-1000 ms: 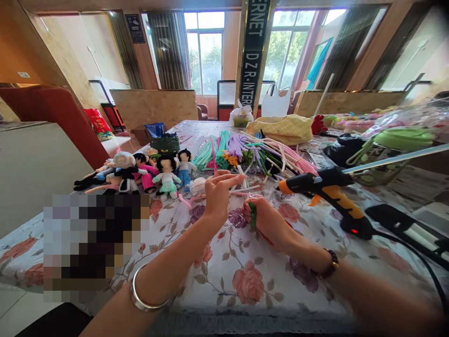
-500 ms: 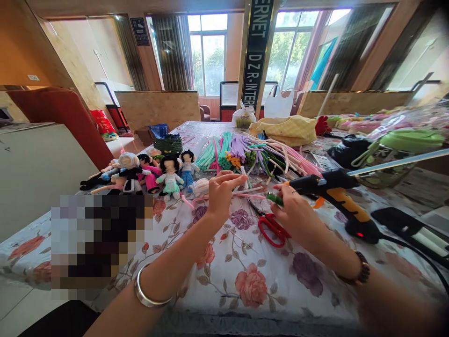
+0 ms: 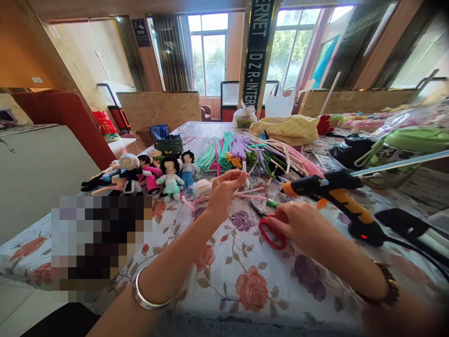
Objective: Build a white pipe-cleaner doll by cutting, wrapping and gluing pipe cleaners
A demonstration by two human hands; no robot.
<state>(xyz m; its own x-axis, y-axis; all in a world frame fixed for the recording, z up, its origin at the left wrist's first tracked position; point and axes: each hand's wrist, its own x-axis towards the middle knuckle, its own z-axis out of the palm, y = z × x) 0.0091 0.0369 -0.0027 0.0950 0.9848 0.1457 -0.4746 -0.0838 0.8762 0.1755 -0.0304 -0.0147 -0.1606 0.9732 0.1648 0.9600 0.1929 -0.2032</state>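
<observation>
My left hand [image 3: 224, 194] is closed in a pinch above the table, its fingertips on a short white fuzzy stem [image 3: 244, 167] that points upward. My right hand [image 3: 301, 224] has curled fingers over the red-handled scissors [image 3: 271, 236], with thumb and fingers at the handle. The scissors' dark blades point away to the upper left and still lie by the tablecloth. Just beyond the right fingertips lies a small green cylindrical object [image 3: 271, 202]. Pink and white fuzzy stems [image 3: 250, 196] lie between the two hands.
An orange-and-black glue gun [image 3: 333, 189], its red light lit, stands to the right with a long glue stick. Several fuzzy dolls [image 3: 170, 175] sit at the left. Bundles of coloured fuzzy stems [image 3: 238, 150], a yellow checked pouch [image 3: 286, 130] and a green-lidded container [image 3: 410, 140] lie behind.
My right hand has let go of the green object and moved back onto the scissors' handle. The left hand keeps its pinch, almost unmoved.
</observation>
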